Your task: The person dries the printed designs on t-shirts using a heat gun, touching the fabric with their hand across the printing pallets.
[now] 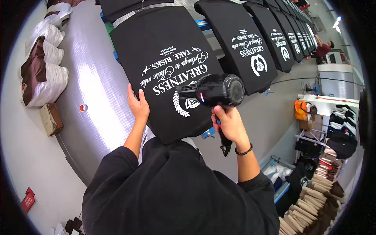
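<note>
A black hair dryer [223, 91] is in my right hand [231, 123], its fingers wrapped round the handle. The nozzle points left over the white "GREATNESS" print [181, 80] on a black T-shirt [156, 35] stretched over a flat board. Part of the round laurel emblem is hidden behind the nozzle. My left hand [138, 105] rests at the shirt's left edge with its fingers stretched out, holding nothing.
More boards with printed black shirts [250, 51] run in a row to the upper right. A cable [297, 80] stretches across the right side. Folded garments [309, 196] are stacked at lower right. A tape roll [83, 107] lies on the floor; another person [323, 49] stands far right.
</note>
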A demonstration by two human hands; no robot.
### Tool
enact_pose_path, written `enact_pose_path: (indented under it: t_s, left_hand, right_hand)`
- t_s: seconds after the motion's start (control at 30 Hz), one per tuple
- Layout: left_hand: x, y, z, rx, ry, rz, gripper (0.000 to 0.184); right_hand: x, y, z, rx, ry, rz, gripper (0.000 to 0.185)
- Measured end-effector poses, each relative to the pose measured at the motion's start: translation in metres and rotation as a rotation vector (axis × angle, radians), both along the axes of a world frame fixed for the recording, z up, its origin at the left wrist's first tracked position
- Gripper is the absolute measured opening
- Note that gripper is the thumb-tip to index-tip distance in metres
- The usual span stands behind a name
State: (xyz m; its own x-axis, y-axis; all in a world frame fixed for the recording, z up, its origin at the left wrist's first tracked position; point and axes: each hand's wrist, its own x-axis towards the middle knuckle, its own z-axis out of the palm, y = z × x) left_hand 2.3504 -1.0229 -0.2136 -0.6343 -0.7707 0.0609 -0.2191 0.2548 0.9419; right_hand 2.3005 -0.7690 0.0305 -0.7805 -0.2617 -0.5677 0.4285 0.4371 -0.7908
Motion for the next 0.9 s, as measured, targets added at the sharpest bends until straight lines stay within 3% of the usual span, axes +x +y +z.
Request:
enact_pose_path:
  t_s: [0.03, 0.1, 0.17, 0.23, 0.33, 0.43, 0.47, 0.57, 0.7, 0.83, 0.9]
  left_hand:
    - [0.000, -0.001, 0.001, 0.000, -0.007, 0.001, 0.054]
    - [-0.002, -0.004, 0.004, 0.030, 0.011, 0.010, 0.053]
    - [-0.003, -0.009, 0.003, 0.036, 0.018, -0.002, 0.053]
    - [-0.001, -0.016, 0.001, 0.044, 0.025, -0.011, 0.052]
    - [-0.001, -0.026, -0.003, 0.031, 0.001, -0.006, 0.053]
    - [-0.004, -0.032, -0.004, 0.034, -0.003, 0.000, 0.053]
    - [-0.005, -0.034, -0.004, 0.031, -0.005, -0.007, 0.052]
    - [-0.017, -0.041, -0.007, 0.015, -0.005, 0.012, 0.051]
    - [-0.034, -0.046, -0.003, -0.020, 0.011, 0.002, 0.051]
    - [-0.043, -0.048, 0.000, -0.021, 0.009, 0.036, 0.050]
    - [-0.046, -0.051, -0.004, -0.025, 0.031, 0.043, 0.050]
  right_hand:
    - [-0.001, -0.002, -0.001, 0.005, -0.021, -0.016, 0.024]
    - [0.001, -0.001, -0.005, 0.203, 0.160, 0.206, 0.023]
    - [0.006, 0.005, -0.008, 0.160, 0.193, 0.212, 0.022]
    - [0.017, 0.011, -0.002, 0.068, -0.052, 0.045, 0.025]
    - [0.037, 0.018, 0.008, 0.086, 0.256, 0.197, 0.020]
    - [0.046, 0.022, 0.018, 0.069, 0.071, 0.114, 0.012]
    - [0.046, 0.023, 0.021, 0.061, -0.064, 0.054, 0.013]
    - [0.033, 0.019, 0.010, -0.003, -0.078, 0.066, 0.014]
    - [0.003, 0.005, 0.003, 0.133, 0.132, 0.045, 0.029]
    - [-0.020, 0.018, 0.005, 0.110, 0.091, -0.036, 0.027]
    - [-0.024, 0.028, -0.001, 0.241, 0.207, -0.010, 0.029]
